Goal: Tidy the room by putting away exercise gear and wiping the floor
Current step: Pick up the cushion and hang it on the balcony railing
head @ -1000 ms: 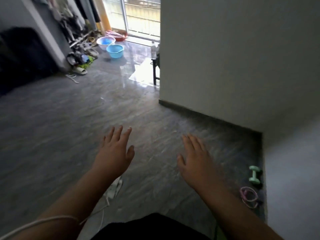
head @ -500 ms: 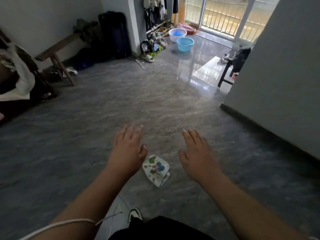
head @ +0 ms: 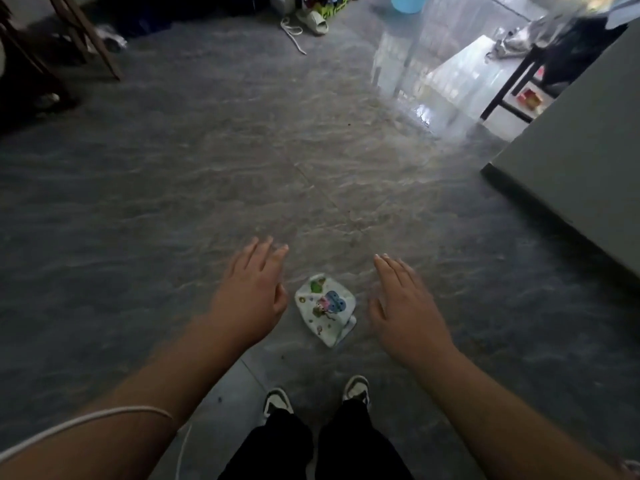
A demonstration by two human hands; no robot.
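A small white cloth (head: 325,309) with a colourful cartoon print lies crumpled on the grey tiled floor (head: 207,188), just ahead of my two shoes (head: 277,401). My left hand (head: 251,294) hovers to the left of the cloth, palm down, fingers spread, holding nothing. To the cloth's right is my right hand (head: 405,311), also flat with fingers apart and nothing in it. Neither hand touches the cloth. No exercise gear is in sight.
A grey wall corner (head: 571,174) juts in at the right. A dark stool (head: 519,84) stands at the far right, a blue basin (head: 408,1) at the top edge. Slippers (head: 313,20) and wooden legs (head: 90,46) sit at the far left.
The view has swung left and tilted down, away from the dumbbell and pink rope by the wall. The cloth and my shoes have come into sight between my hands, which stay outstretched.
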